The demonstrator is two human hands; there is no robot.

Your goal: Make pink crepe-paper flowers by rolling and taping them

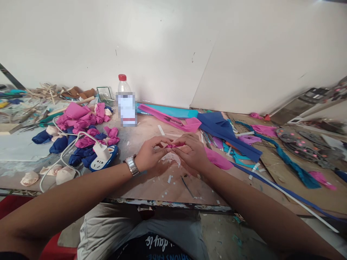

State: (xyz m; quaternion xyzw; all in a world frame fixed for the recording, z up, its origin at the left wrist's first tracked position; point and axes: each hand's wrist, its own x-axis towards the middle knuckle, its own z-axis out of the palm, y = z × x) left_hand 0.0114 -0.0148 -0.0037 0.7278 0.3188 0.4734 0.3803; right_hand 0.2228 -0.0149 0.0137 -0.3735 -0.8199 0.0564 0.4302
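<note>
A small gathered piece of pink crepe paper (170, 146) is pinched between my two hands, just above the middle of the table. My left hand (150, 151), with a metal watch (132, 165) on its wrist, closes thumb and fingers on its left end. On the other side my right hand (192, 150) grips the same piece, its fingers bent over the top. A longer pink strip (219, 159) lies to the right, partly behind my right hand; whether it joins the held piece is hidden.
Pink and blue crepe rosettes (86, 122) heap up at the left beside a power strip (101, 162) with a white cable. A red-capped bottle (125, 108) stands behind. Blue crepe paper (230, 133) and a long white stick (298, 200) lie at the right.
</note>
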